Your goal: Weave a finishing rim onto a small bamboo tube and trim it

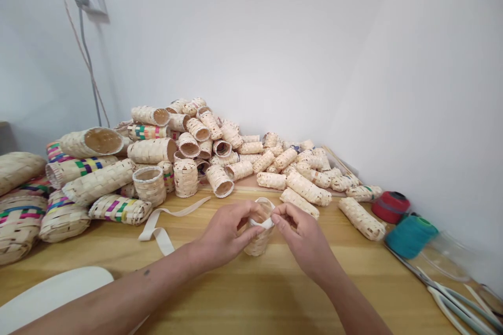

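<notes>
A small round woven basket (pixel 257 245) stands upright on the table between my hands, its opening facing up. White ribbon (pixel 264 224) lies along the rim of that basket. My left hand (pixel 222 233) is closed on the near left of the rim, with its thumb outside and its fingers reaching over the edge. On the right side, my right hand (pixel 302 238) pinches the ribbon at the rim between thumb and fingertips. The fingertips partly hide the ribbon. A loose cream ribbon (pixel 159 227) lies curled on the wood left of my left hand.
Many woven baskets (pixel 153 151) are heaped along the wall, with narrower woven pieces (pixel 308 188) to the right. Red thread (pixel 391 207), a teal thread spool (pixel 412 235), a clear container (pixel 448 256) and scissors (pixel 444 293) lie at right. A white oval object (pixel 58 293) sits front left.
</notes>
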Demonstrator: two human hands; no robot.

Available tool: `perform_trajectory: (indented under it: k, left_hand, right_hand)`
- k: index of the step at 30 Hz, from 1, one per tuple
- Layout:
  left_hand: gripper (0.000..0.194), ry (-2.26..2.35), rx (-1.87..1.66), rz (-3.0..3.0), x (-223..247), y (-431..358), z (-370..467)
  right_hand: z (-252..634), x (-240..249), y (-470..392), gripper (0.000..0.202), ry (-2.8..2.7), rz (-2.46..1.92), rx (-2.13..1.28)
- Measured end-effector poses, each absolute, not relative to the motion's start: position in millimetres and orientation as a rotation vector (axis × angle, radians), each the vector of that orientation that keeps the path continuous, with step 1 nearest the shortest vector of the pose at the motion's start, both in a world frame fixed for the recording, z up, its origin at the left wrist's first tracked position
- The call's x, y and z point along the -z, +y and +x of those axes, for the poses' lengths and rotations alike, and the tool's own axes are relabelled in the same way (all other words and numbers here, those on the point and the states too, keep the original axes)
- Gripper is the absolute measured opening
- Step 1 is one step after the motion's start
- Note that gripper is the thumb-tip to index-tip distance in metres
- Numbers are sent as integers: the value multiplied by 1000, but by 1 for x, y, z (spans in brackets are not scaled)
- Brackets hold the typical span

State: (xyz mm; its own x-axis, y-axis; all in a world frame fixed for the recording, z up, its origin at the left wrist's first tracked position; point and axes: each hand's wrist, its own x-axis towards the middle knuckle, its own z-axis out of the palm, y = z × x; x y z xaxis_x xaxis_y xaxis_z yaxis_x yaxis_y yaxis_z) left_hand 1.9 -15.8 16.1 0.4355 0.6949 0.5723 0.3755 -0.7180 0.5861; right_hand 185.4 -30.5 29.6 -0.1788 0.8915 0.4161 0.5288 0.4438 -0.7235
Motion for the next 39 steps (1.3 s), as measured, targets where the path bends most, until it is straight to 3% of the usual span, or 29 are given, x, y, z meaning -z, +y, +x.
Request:
perform_trajectory:
  k: [10, 39]
  left_hand:
    - [21, 751, -1122, 2410, -18, -12, 3]
    - [20, 962, -1145, 2040, -22, 1, -3]
  right_hand:
    - [186, -28, -31, 19, -1800, -1239, -557]
    - [187, -12, -25, 22, -1930, -1089, -322]
